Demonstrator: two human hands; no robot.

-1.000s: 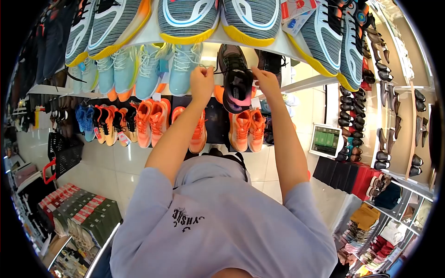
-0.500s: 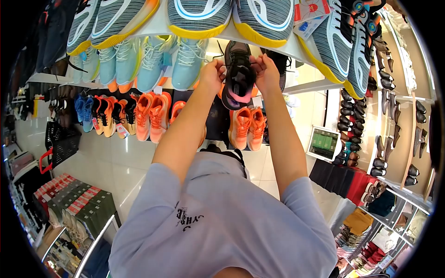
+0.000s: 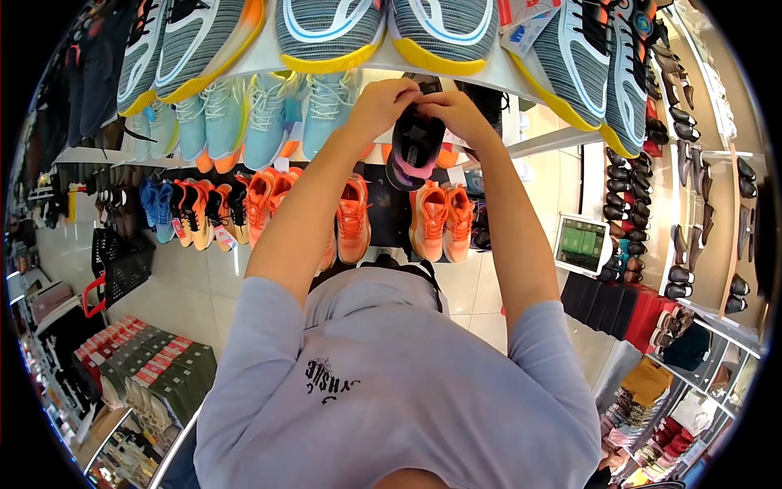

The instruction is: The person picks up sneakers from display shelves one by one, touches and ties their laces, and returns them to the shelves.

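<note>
Shoe [image 3: 416, 140], black with pink heel trim, near pale-blue shoes [image 3: 327, 112].
Left hand [image 3: 383, 107] and right hand [image 3: 450, 112] curled nearly closed, meeting over its front; anything pinched is hidden. Best worked with light, even finger pressure, shoe kept steady.

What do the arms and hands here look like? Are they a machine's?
No, a person's. The left hand and right hand look ungloved, and the forearms are bare. Short, loose, pale grey-lavender sleeves end near the elbows, matching the shirt, which carries a black print on its front.
</note>
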